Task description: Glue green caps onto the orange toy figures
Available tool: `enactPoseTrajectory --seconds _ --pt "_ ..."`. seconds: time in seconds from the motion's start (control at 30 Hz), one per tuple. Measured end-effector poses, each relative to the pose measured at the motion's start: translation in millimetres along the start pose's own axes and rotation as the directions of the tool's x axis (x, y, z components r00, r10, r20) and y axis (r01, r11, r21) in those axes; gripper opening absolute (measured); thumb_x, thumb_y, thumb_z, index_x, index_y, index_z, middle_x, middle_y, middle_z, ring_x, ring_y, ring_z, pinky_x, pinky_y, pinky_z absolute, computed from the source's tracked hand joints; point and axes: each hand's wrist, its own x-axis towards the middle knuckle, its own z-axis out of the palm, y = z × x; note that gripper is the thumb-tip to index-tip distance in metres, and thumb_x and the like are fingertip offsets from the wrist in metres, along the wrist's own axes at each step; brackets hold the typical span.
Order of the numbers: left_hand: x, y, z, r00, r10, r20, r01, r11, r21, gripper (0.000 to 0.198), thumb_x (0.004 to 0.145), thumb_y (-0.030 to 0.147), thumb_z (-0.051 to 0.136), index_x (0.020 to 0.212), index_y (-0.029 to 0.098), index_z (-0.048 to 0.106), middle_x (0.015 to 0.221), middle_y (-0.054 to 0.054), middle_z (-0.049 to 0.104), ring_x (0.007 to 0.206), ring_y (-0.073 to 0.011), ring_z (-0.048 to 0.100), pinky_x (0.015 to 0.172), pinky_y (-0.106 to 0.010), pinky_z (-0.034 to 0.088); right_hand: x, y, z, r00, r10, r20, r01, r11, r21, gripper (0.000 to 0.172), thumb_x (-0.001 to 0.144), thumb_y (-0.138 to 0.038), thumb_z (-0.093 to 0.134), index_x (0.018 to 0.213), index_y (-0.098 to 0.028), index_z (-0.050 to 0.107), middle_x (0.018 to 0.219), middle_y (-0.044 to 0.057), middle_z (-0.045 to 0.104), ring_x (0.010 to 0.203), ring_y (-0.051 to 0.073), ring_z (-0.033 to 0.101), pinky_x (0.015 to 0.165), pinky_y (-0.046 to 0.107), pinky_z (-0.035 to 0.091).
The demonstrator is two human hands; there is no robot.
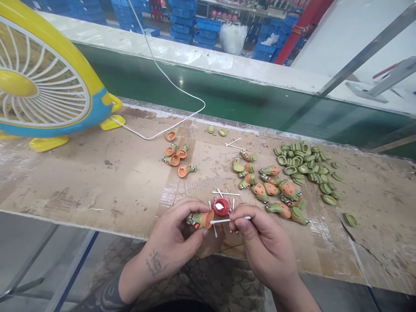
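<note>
My left hand (pixel 175 236) pinches a small green and orange toy piece (pixel 199 219), its orange open end turned to the right. My right hand (pixel 260 236) pinches a white cotton swab (pixel 224 221) whose tip touches that orange end. Just behind the two hands sits a small red cap (pixel 222 206) with white inside, with loose swabs (pixel 225 193) lying round it. Both hands hover at the near edge of the cardboard-covered bench (pixel 97 182).
A heap of similar green and orange pieces (pixel 271 188) lies right of centre, with a pile of green caps (pixel 302 164) beyond it. Several orange-ended pieces (pixel 177 157) lie at centre. A yellow and blue fan (pixel 42 78) stands at left, its white cable (pixel 175 86) crossing the bench.
</note>
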Motion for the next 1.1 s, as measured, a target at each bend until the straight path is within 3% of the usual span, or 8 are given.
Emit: enactPoseTrajectory --seconds 0.17,0.33,0.5,0.57,0.7,0.87,0.97,1.1 --pt "0.4 -1.3 0.8 0.999 -0.043 0.020 0.045 0.993 -0.107 0.046 0.079 0.000 0.066 0.112 0.032 0.074 0.111 -0.003 0.071 0.110 -0.0224 0.067 0.089 -0.032 0.058 4.9 -1.6 1.1 0.998 -0.017 0.055 0.020 0.998 -0.063 0.016 0.107 -0.021 0.052 0.097 -0.026 0.063 0.082 -0.003 0.064 0.075 0.011 0.060 0.069 0.023 0.047" --pt "1.8 -1.3 1.1 0.989 -0.128 0.069 0.144 0.925 -0.352 0.034 0.082 0.006 0.071 0.107 0.028 0.076 0.112 -0.006 0.068 0.109 -0.0238 0.067 0.077 -0.027 0.059 4.1 -0.5 2.0 0.999 -0.040 0.003 0.040 0.996 -0.084 0.015 0.106 -0.019 0.053 0.100 -0.026 0.064 0.084 -0.003 0.066 0.076 0.011 0.062 0.070 0.022 0.048" --pt "-0.5 -3.5 -1.4 0.942 -0.308 0.135 0.332 0.787 -0.520 0.024 0.088 0.022 0.077 0.111 0.028 0.072 0.097 -0.001 0.066 0.074 -0.0119 0.061 0.059 -0.019 0.051 5.1 6.2 -5.2 0.990 -0.028 -0.139 0.007 0.989 -0.149 0.015 0.106 -0.020 0.054 0.100 -0.027 0.066 0.084 -0.004 0.067 0.078 0.013 0.063 0.072 0.023 0.049" --pt "0.5 -5.2 -1.9 0.939 -0.334 0.085 0.322 0.763 -0.560 0.026 0.086 0.024 0.081 0.109 0.028 0.070 0.098 0.000 0.065 0.071 -0.0098 0.058 0.059 -0.017 0.051 9.4 9.0 -7.8 0.988 -0.053 -0.142 0.010 0.958 -0.287 0.016 0.105 -0.019 0.054 0.097 -0.026 0.066 0.083 -0.003 0.068 0.076 0.013 0.063 0.071 0.024 0.048" --pt "4.9 -5.8 -3.1 0.944 -0.325 -0.056 0.223 0.753 -0.619 0.025 0.078 0.021 0.089 0.097 0.023 0.073 0.108 -0.002 0.069 0.092 -0.0135 0.065 0.076 -0.019 0.054 17.3 14.2 -6.1 0.996 -0.087 -0.012 0.075 0.911 -0.406 0.016 0.105 -0.018 0.054 0.097 -0.023 0.066 0.089 -0.001 0.074 0.084 0.015 0.068 0.077 0.025 0.050" --pt "2.4 -0.8 -6.4 0.899 -0.437 0.032 0.330 0.628 -0.705 0.032 0.081 0.030 0.088 0.111 0.024 0.077 0.089 -0.001 0.068 0.075 -0.0103 0.060 0.069 -0.019 0.051 18.1 18.7 -3.4 0.994 -0.081 0.077 0.104 0.920 -0.378 0.018 0.104 -0.015 0.052 0.095 -0.023 0.066 0.092 0.000 0.075 0.086 0.015 0.069 0.078 0.025 0.050" --pt "-0.3 0.0 -5.9 0.904 -0.427 -0.005 0.306 0.657 -0.689 0.041 0.083 0.034 0.087 0.121 0.026 0.078 0.096 -0.003 0.068 0.077 -0.0111 0.060 0.070 -0.021 0.052 13.5 16.8 -5.8 0.998 -0.061 -0.013 0.054 0.949 -0.311 0.017 0.105 -0.018 0.053 0.095 -0.025 0.065 0.087 -0.002 0.071 0.081 0.013 0.066 0.074 0.024 0.049" --pt "-0.2 -1.4 -2.6 0.942 -0.335 -0.028 0.242 0.734 -0.635 0.044 0.085 0.033 0.085 0.128 0.031 0.077 0.105 -0.003 0.071 0.088 -0.0129 0.065 0.079 -0.021 0.055 2.4 8.2 -5.0 0.987 0.016 -0.162 -0.023 0.999 -0.041 0.014 0.106 -0.022 0.055 0.104 -0.028 0.067 0.087 -0.002 0.067 0.080 0.013 0.062 0.073 0.024 0.049"
